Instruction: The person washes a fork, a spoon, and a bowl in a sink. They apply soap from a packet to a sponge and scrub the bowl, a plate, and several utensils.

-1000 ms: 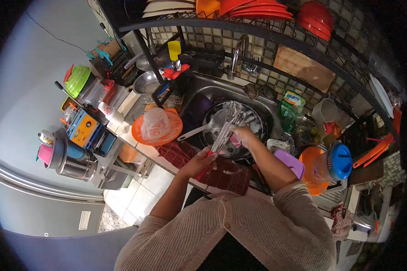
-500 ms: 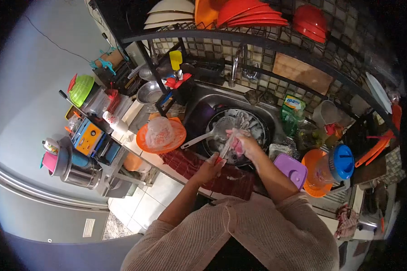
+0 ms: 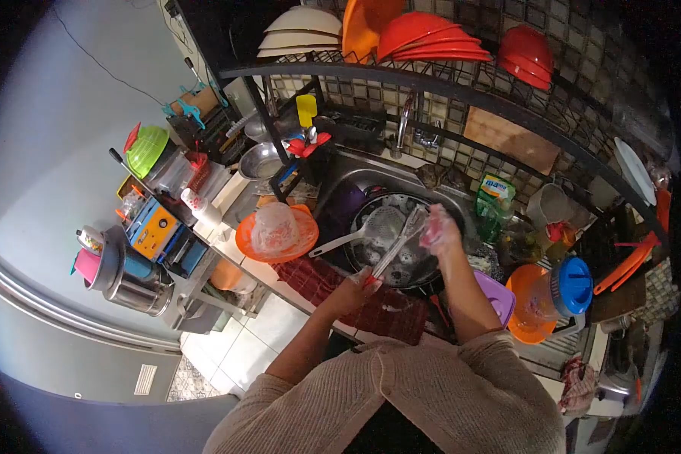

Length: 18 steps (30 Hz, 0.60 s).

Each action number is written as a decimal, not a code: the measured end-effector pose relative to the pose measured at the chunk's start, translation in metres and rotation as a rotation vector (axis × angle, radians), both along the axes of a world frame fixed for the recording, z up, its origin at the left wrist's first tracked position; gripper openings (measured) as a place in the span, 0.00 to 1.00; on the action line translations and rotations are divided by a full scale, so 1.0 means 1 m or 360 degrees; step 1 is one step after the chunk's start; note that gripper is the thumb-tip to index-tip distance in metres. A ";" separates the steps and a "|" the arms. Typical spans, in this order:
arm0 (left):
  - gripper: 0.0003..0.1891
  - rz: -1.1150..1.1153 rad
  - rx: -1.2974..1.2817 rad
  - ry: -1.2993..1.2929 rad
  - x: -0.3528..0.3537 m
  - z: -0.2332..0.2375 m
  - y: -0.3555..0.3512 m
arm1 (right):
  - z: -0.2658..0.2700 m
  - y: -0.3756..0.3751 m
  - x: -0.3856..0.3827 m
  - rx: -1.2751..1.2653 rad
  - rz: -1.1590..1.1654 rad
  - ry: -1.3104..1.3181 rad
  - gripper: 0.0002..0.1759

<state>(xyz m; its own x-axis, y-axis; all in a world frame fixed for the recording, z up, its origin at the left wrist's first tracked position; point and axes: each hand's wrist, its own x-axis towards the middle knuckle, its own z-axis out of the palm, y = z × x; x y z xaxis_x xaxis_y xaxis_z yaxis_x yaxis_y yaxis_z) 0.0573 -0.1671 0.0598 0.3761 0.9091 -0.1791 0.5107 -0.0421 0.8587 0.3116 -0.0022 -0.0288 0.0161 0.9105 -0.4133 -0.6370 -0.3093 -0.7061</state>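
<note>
My left hand (image 3: 349, 293) is closed round the handle end of long metal tongs (image 3: 393, 253), which have a red part beside my fingers. The tongs slant up and right over a dark round basin (image 3: 353, 261) of foamy water in the sink. Closed on a pink, soapy sponge (image 3: 431, 229), my right hand (image 3: 448, 231) is just right of the tongs' far end. A skimmer (image 3: 384, 222) with a perforated head rests in the basin, its pale handle reaching over the left rim.
An orange colander (image 3: 304, 244) with a clear plastic item stands left. A dark red cloth (image 3: 378, 312) covers the front edge. To the right are a green soap pouch (image 3: 494, 198), a purple lid (image 3: 495, 293) and a blue-lidded jug (image 3: 570, 281). A faucet (image 3: 401, 129) rises behind.
My right hand with the sponge has moved right and slightly up, from the middle of the tongs to beyond their far end. My left hand still holds the tongs. The view has shifted slightly.
</note>
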 end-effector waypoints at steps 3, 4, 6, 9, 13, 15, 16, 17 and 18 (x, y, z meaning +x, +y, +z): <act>0.22 -0.0054 -0.0128 -0.0065 -0.013 -0.032 0.005 | 0.037 -0.023 0.017 0.0200 -0.0092 0.0052 0.23; 0.22 -0.0055 -0.0132 -0.0066 -0.014 -0.041 0.006 | 0.061 -0.041 0.008 0.0132 0.0172 -0.0065 0.25; 0.24 0.0030 -0.0061 -0.0052 -0.009 -0.049 0.007 | 0.081 -0.060 -0.011 -0.0220 0.0506 -0.0269 0.27; 0.27 0.0006 0.0095 -0.0055 0.003 -0.032 0.004 | 0.040 -0.056 -0.028 0.0160 0.0687 -0.0415 0.25; 0.31 -0.0105 0.0011 0.0084 -0.001 -0.040 0.012 | 0.032 -0.061 -0.030 0.0028 0.0448 -0.0154 0.17; 0.33 -0.0083 -0.0107 0.0266 -0.004 -0.024 0.004 | 0.027 -0.056 -0.021 0.0025 0.0473 -0.0104 0.15; 0.33 -0.0087 -0.0110 0.0272 -0.004 -0.020 0.003 | 0.024 -0.052 -0.019 0.0039 0.0463 -0.0177 0.15; 0.30 -0.0123 -0.0246 0.0270 -0.005 -0.016 0.005 | 0.024 -0.049 -0.019 0.0052 0.0454 -0.0251 0.15; 0.28 -0.0157 -0.0385 0.0268 -0.006 -0.014 0.005 | 0.024 -0.050 -0.018 0.0041 0.0450 -0.0291 0.18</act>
